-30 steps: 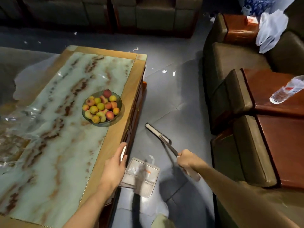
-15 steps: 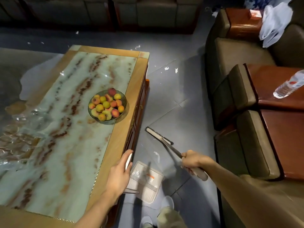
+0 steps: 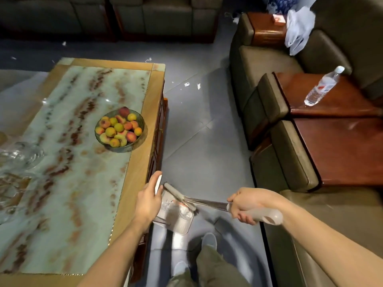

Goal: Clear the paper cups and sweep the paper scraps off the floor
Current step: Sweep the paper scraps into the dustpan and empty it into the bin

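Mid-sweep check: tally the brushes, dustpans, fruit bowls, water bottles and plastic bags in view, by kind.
Brush: 1, held by the right hand
Dustpan: 1, held by the left hand
Fruit bowl: 1
Water bottle: 1
Plastic bag: 1
Total: 5

Head-worn view, forward and down

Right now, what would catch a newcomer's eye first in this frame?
A bowl of bright fruit stands on the marble table, left of centre. Low in the frame, the right hand holds a brush over a dustpan gripped by the left hand. White paper scraps lie on the grey floor past the table's far corner.
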`<state>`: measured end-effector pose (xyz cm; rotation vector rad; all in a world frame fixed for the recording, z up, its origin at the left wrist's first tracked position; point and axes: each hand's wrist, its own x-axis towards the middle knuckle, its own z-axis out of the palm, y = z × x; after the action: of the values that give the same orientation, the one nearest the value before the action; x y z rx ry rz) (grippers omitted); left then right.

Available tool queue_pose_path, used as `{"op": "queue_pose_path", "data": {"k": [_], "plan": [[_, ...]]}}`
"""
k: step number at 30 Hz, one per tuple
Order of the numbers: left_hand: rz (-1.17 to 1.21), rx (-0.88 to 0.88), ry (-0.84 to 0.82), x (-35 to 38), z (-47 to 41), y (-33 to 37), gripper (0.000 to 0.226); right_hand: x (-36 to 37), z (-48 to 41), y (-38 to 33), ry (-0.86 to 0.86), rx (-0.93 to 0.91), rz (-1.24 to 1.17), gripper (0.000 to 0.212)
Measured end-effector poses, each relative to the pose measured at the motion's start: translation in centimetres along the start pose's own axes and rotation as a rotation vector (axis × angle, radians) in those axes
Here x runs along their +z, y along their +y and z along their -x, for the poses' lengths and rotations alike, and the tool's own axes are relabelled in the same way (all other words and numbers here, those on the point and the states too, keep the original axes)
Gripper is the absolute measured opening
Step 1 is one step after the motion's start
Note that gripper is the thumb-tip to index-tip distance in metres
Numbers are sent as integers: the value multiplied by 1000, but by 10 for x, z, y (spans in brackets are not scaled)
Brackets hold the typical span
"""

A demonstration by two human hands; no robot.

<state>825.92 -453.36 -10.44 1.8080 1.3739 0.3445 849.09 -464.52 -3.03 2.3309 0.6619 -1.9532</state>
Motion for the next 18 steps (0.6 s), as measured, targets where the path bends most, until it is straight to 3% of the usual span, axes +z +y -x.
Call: {"op": "queue_pose_path", "data": {"k": [5,9,13,15,18], "plan": [[10,26,47,6,-20,12,43,-28,10,-13,97,-29,-151,19],[23,44,63,14,-59,35,42,-76,-3,-26,159,-45,-280,39],[-7,98,93,20,-115,74,40,-139,-31,-42,221,-138,-279,43],[-23,115,121,26,-148,94,40,-173,-44,-54,224,-181,-256,36],[-26,104,137,35,-204,120,42,-229,-50,-81,198,-150,-236,8]]}}
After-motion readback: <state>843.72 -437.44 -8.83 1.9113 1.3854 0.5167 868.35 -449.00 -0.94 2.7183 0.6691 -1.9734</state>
